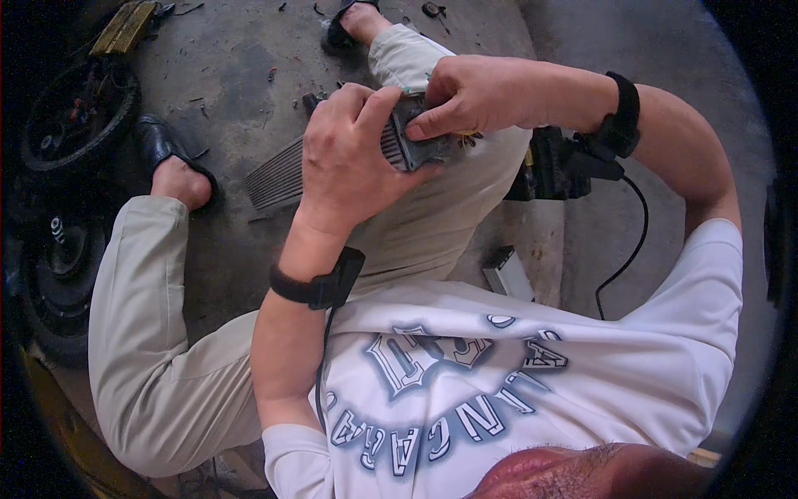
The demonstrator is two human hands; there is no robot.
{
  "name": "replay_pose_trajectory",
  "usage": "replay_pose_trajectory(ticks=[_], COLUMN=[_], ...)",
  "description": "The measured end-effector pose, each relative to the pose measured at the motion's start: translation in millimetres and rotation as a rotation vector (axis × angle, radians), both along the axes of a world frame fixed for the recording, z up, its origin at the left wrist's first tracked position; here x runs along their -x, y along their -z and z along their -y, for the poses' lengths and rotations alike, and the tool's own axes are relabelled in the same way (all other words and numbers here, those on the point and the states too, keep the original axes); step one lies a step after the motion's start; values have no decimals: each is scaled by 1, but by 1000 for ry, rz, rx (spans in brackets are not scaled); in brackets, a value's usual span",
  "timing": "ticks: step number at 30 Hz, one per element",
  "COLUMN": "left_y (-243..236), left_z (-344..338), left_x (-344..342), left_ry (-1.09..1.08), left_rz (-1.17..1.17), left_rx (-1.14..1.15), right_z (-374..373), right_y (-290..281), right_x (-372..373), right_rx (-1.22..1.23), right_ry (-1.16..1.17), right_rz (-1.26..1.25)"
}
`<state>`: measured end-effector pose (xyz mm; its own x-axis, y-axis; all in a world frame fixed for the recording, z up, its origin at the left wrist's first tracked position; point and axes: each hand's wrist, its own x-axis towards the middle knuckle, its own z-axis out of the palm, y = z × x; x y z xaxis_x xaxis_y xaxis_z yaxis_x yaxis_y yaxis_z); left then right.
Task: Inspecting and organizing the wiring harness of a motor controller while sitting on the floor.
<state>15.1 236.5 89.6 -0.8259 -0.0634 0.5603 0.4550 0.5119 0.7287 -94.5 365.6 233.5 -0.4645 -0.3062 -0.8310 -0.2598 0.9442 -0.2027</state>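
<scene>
Case (278,175): one, finned and grey, right there in the hands, above the floor (241,83) and in front of the right trouser leg (490,175); whether it rests on that leg, I can't tell.
Long axis: a slant, folks, from the near left up to the far right; the finned end points left, clear of the fingers, and the right end sits between the two hands.
Left hand (345,158): clasped across the case, fingers over the far side, thumb along the near edge; this one has the body of it.
Right hand (482,96): nearer the right end, in from the right, thumb pressed on that end, fingers curled; what they pinch, if anything, I can't tell.
Wires (470,140): a small bunch, just under the right hand, too tangled to count.
Wristbands: two, black, left (307,289) and right (619,121).
Wheels: two over on the left, one far (118,125), one near (71,258).
Yellow piece (123,29): one, ribbed, far left, just beyond the far wheel.
Silver block (509,273): one, near side, right of the trousers.
Shoes: two, both black, left (154,145) and right (335,33).
</scene>
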Motion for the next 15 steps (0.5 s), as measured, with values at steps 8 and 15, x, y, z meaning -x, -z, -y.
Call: replay_pose_trajectory(ticks=[8, 15], left_y=[1, 1], left_z=[2, 8], left_x=[5, 0], left_ry=[-3, -23], left_rz=[38, 9], left_rx=[21, 6], right_z=[1, 2], right_y=[-3, 1], right_x=[-2, -10], right_rx=[98, 320], right_ry=[-308, -500], right_rz=[-196, -317])
